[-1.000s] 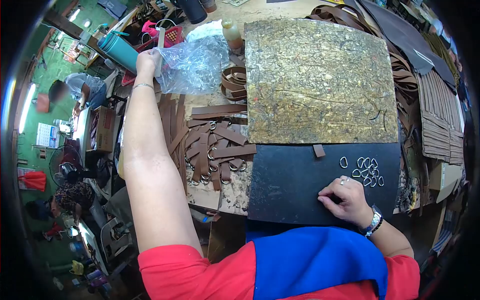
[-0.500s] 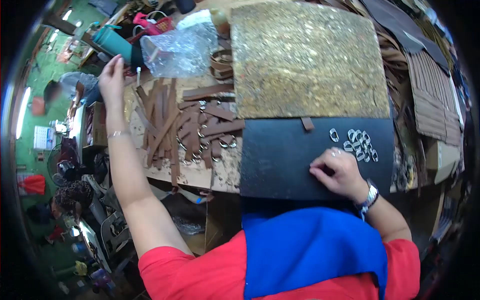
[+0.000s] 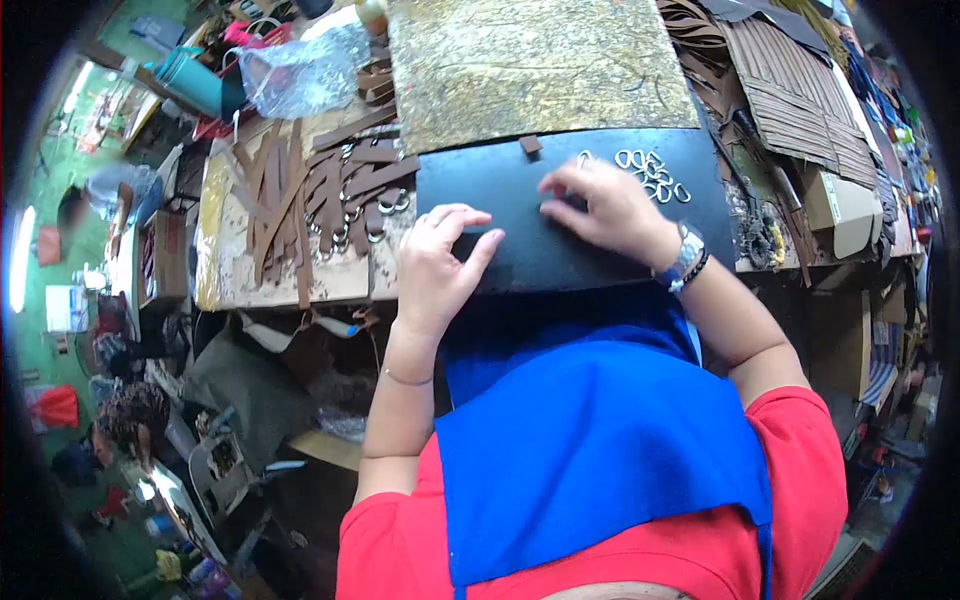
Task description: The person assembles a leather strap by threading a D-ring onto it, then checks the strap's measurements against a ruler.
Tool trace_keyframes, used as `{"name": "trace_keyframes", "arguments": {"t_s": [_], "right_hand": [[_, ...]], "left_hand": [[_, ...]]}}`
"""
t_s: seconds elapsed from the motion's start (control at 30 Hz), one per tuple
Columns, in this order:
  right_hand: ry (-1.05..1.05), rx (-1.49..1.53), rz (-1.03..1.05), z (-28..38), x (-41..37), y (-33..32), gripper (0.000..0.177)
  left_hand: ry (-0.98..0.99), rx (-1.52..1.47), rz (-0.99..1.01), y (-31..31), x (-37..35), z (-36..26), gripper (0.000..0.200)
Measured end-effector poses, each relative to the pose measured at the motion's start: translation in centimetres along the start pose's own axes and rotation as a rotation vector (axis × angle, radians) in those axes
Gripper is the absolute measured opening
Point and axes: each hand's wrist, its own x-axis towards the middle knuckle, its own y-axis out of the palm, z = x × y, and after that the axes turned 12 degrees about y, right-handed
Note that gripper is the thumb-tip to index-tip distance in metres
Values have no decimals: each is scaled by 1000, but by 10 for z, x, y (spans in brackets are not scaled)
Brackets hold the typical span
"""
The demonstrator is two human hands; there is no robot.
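Note:
My left hand [image 3: 438,262] is over the left edge of the black mat [image 3: 500,262], thumb and fingers apart with nothing seen between them. Above the middle of the mat, my right hand [image 3: 612,208] has its thumb and forefinger spread and appears to hold nothing. Just past its fingers lies a single metal ring [image 3: 585,158], partly hidden by the hand. Several more D-shaped metal rings [image 3: 660,172] lie in a cluster to its right. A small brown leather piece [image 3: 531,146] rests at the mat's far edge.
Left of the mat are brown leather strips [image 3: 285,200], some fitted with metal rings. A mottled board [image 3: 540,70] lies beyond the mat. Behind are a clear plastic bag [image 3: 305,75] and a teal tumbler [image 3: 190,82]. Stacked strips [image 3: 790,90] fill the right side.
My left hand has come from the far left, near the tumbler, to the mat's left edge. My right hand has shifted away from my body and opened. The view has moved too.

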Motion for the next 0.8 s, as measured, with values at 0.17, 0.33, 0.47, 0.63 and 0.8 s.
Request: {"name": "trace_keyframes", "arguments": {"t_s": [0.17, 0.33, 0.47, 0.63, 0.8], "right_hand": [[-163, -191, -259, -26, 50, 10, 13], [-177, 5, -320, -15, 52, 11, 8], [-92, 125, -316, -11, 39, 7, 7], [-104, -4, -204, -21, 27, 9, 12], [-129, 22, -186, -24, 26, 15, 13]], "left_hand": [[-94, 19, -71, -2, -15, 6, 16], [-73, 126, -110, 10, -24, 8, 16], [-37, 307, -46, 11, -16, -4, 18], [-45, 417, -87, -11, -2, 31, 19], [-177, 728, -30, -41, 8, 79, 40]]}}
